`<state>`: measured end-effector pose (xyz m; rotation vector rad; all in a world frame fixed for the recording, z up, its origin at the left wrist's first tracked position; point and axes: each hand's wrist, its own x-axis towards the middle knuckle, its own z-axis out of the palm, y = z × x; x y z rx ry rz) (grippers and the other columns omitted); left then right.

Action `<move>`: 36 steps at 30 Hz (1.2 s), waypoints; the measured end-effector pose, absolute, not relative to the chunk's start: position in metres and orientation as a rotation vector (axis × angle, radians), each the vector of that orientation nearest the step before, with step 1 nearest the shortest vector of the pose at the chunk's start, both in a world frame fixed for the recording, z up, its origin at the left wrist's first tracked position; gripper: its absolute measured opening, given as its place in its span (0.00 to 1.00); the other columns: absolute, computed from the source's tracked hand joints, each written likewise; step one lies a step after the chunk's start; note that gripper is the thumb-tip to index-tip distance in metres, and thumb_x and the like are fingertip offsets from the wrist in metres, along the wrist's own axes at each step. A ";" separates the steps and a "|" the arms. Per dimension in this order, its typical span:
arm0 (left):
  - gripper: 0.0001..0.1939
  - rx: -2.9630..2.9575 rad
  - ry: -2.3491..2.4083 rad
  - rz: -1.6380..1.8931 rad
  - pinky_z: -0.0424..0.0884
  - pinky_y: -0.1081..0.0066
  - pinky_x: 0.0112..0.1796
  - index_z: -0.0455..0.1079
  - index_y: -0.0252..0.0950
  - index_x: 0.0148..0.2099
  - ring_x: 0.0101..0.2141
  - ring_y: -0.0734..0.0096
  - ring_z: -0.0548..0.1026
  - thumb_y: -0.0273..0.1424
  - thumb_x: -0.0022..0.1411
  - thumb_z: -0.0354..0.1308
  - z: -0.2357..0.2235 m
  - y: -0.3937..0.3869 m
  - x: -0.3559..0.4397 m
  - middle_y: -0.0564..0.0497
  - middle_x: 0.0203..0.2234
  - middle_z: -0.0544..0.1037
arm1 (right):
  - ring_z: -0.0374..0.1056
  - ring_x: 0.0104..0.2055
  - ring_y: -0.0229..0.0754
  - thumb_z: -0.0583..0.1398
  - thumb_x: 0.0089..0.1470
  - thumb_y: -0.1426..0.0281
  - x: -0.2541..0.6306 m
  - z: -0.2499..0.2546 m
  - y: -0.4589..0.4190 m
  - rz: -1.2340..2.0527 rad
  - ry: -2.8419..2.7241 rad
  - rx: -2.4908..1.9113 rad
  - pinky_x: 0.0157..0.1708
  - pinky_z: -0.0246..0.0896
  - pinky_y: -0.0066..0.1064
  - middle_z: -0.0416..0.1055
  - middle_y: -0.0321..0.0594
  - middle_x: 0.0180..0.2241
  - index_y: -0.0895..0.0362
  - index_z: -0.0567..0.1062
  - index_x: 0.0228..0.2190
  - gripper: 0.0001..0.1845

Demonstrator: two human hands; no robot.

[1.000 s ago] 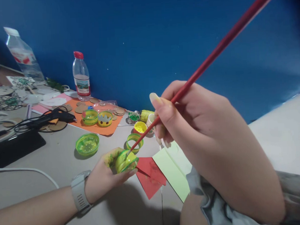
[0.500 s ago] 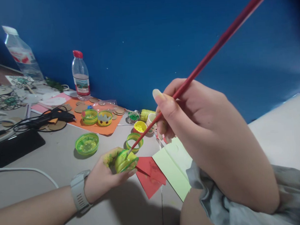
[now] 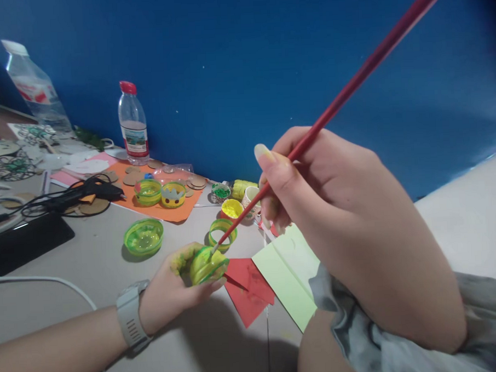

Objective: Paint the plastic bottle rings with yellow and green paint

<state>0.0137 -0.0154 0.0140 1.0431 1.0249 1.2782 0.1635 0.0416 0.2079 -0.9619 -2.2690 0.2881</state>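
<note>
My right hand (image 3: pixel 313 177) pinches a long red paintbrush (image 3: pixel 346 96), its handle slanting up to the right. The brush tip touches a small piece smeared with yellow and green paint (image 3: pixel 202 271), which looks like a cut bottle base. My left hand (image 3: pixel 170 296) is closed around that piece, with yellow paint on its fingers. Just beyond it stands a yellow-green ring (image 3: pixel 233 239). A cup of yellow paint (image 3: pixel 232 209) and a cup of green paint (image 3: pixel 221 193) stand behind the ring. Left of them sits a green painted dish (image 3: pixel 144 246).
Two decorated rings stand on an orange sheet (image 3: pixel 183 212) near a red-capped bottle (image 3: pixel 133 125). Red paper (image 3: pixel 247 304) and pale green paper (image 3: pixel 282 272) lie at the front. Black cables (image 3: pixel 87 187) and a black device (image 3: pixel 28 245) are at left. A blue wall rises behind.
The brush tip has shifted very slightly up and right on the painted piece, and my right hand has moved slightly with it. My left hand stays almost still.
</note>
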 end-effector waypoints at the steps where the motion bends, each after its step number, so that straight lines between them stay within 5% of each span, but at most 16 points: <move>1: 0.15 1.059 1.035 1.280 0.75 0.73 0.40 0.69 0.36 0.43 0.39 0.67 0.78 0.32 0.54 0.68 0.014 -0.015 0.014 0.48 0.39 0.80 | 0.64 0.18 0.33 0.53 0.62 0.62 0.163 0.208 0.041 0.286 -2.267 -0.960 0.16 0.56 0.26 0.67 0.29 0.17 0.53 0.66 0.26 0.14; 36: 0.14 0.983 0.959 1.317 0.75 0.77 0.41 0.72 0.37 0.41 0.40 0.71 0.79 0.30 0.52 0.70 0.018 -0.015 0.015 0.51 0.38 0.82 | 0.64 0.17 0.32 0.52 0.63 0.62 0.163 0.207 0.044 0.270 -2.260 -0.935 0.17 0.56 0.25 0.67 0.29 0.18 0.53 0.65 0.24 0.16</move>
